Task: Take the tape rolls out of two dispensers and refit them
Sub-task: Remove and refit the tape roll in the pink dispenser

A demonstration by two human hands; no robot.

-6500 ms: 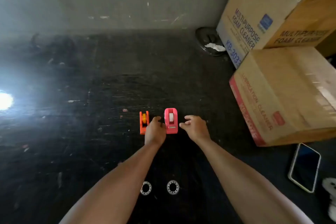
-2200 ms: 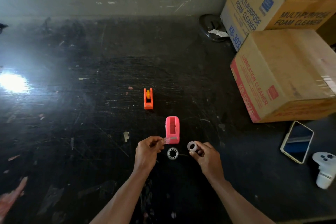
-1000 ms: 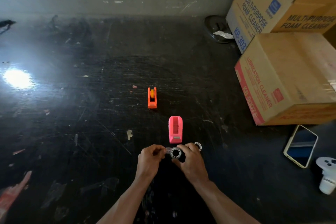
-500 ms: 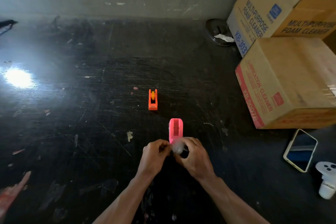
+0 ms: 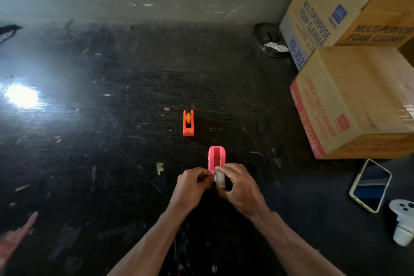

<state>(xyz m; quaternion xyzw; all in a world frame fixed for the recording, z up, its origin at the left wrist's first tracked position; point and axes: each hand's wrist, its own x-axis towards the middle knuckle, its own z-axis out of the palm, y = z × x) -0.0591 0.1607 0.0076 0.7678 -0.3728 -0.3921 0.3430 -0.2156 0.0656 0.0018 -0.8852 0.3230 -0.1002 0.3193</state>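
We hold a clear tape roll (image 5: 220,179) just at the near end of the pink dispenser (image 5: 216,158), which stands empty on the black counter (image 5: 112,141). Our right hand (image 5: 240,188) has its grip wrapped around the roll, fingers curled over its top. Our left hand (image 5: 190,186) pinches narrowly at the roll's left side; what it pinches is too small to tell. The orange dispenser (image 5: 188,123) sits beyond the pink dispenser and a little to its left, well apart. A phone (image 5: 369,185) lies far right of the pink dispenser.
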